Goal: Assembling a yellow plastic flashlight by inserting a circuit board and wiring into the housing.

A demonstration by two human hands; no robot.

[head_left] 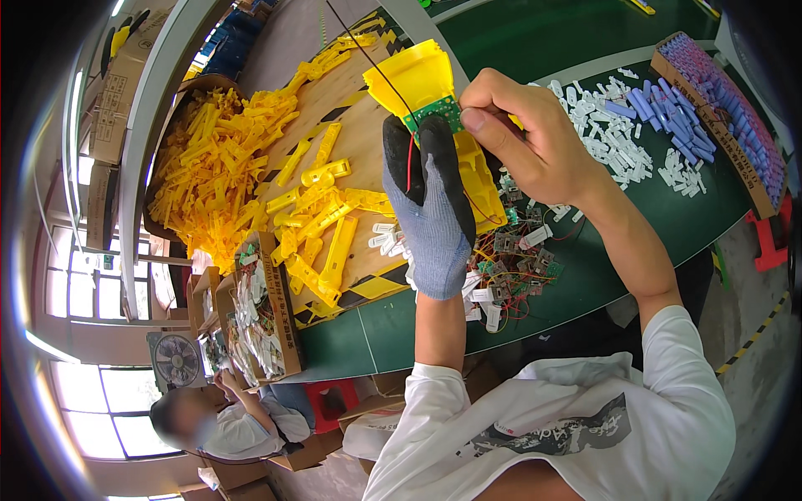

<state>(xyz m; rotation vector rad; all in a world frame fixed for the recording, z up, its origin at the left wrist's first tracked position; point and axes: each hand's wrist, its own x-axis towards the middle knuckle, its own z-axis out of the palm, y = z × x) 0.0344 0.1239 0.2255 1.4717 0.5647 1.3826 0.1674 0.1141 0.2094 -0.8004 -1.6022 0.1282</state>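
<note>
Evidently mid-assembly: gripped yellow housing (422, 83) in gloved left hand (430, 209), pinched green circuit board (434, 113) with bare right hand (535, 138) fingertips; left many loose boards (510, 267) and yellow parts (322, 225) unassembled.

Yellow plastic parts (219, 159) heap on the green bench (668, 221) beside white clips (614, 138), blue cells (727, 100) and a small fan (176, 360).

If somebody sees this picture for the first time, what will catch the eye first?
At the centre, the gloved left hand and bare right hand hold a yellow plastic housing with a small green circuit board. To the left lies a big heap of yellow plastic parts; at the far right, a box of blue cylinders.
</note>
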